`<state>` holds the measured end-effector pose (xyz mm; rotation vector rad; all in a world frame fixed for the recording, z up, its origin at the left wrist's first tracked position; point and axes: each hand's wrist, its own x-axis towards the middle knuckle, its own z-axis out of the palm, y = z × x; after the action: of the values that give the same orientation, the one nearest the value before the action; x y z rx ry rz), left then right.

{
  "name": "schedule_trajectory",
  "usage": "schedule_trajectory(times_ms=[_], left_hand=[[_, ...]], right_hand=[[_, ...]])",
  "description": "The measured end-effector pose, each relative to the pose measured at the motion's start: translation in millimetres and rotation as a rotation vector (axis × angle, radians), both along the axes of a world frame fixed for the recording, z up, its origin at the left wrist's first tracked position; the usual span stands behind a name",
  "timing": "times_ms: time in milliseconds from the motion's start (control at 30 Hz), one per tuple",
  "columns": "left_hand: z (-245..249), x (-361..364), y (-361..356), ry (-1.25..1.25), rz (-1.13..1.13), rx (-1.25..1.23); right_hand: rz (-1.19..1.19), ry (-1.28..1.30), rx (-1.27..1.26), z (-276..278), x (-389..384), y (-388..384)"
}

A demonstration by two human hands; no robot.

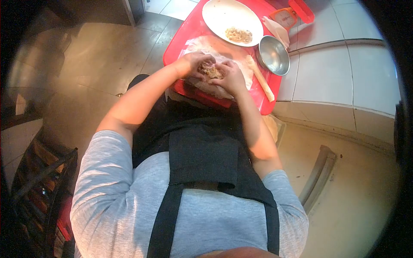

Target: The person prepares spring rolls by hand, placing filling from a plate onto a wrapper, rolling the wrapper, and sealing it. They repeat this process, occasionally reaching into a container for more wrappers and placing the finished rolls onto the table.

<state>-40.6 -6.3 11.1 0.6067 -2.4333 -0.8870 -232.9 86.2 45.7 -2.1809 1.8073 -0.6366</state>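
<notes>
My left hand (193, 64) and my right hand (232, 79) curl from both sides around a lump of crumbly, pale-brown filling (211, 71). Both hands are closed on it, with the fingers bent inward and some fingertips hidden. Beneath them a thin whitish sheet (202, 44), perhaps floured dough or wrap, spreads over the red tabletop (174, 53). Just beyond lies a white oval plate (223, 15) with a smaller heap of similar filling (238, 35) at its near edge. To the right of my right hand rests a pale rolling pin (263, 81).
A metal bowl (273, 56) sits at the table's right edge. Behind it are a folded pale paper or cloth (277, 31) and an orange kitchen scale (285, 18) with a red pan. White tiled wall (322, 77) borders the right side; a dark rack (41, 185) stands at lower left.
</notes>
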Motion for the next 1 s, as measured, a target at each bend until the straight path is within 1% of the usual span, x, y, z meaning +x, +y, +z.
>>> schedule_trajectory(times_ms=[33, 133, 167, 233, 333, 433, 533, 633, 733, 767, 833, 867, 933, 967, 1000], left_hand=[[1, 4, 0, 0.086, -0.034, 0.0], [-11, 5, -4, 0.07, 0.036, 0.055], [-15, 7, -6, 0.084, 0.016, 0.078], [-4, 12, -5, 0.113, -0.023, 0.124], [-3, 16, -5, 0.111, 0.012, 0.152], [-6, 17, -9, 0.059, 0.068, 0.043], [2, 24, -10, 0.096, -0.002, -0.086], [10, 23, -9, 0.206, -0.032, -0.168], [0, 26, -15, 0.072, 0.042, -0.11], [-4, 28, -17, 0.125, 0.037, -0.114], [-5, 33, -19, 0.232, 0.032, -0.124], [-6, 35, -21, 0.191, 0.067, -0.103], [-6, 38, -20, 0.109, 0.134, -0.059], [-5, 39, -22, 0.071, 0.104, -0.021], [2, 42, -23, 0.033, 0.075, 0.018]], right_hand=[[0.03, 0.049, -0.085, 4, 4, 0], [-0.097, 0.079, 0.057, -10, 11, -6], [-0.096, 0.056, 0.036, -14, 11, -7], [-0.094, 0.01, -0.006, -13, 12, -9], [-0.067, 0.04, -0.02, -9, 22, -9], [-0.138, 0.045, 0.035, -16, 30, -15], [-0.084, -0.089, -0.035, -9, 23, -13], [-0.138, -0.258, -0.125, -13, 28, -8], [-0.072, -0.183, -0.178, -23, 37, -12], [-0.099, -0.175, -0.131, -23, 38, -12], [-0.097, -0.144, -0.229, -21, 44, -14], [-0.097, -0.128, -0.279, -20, 45, -15], [-0.103, -0.103, -0.187, -26, 44, -17], [-0.107, -0.09, -0.143, -29, 44, -18], [-0.094, -0.103, -0.172, -23, 44, -18]])
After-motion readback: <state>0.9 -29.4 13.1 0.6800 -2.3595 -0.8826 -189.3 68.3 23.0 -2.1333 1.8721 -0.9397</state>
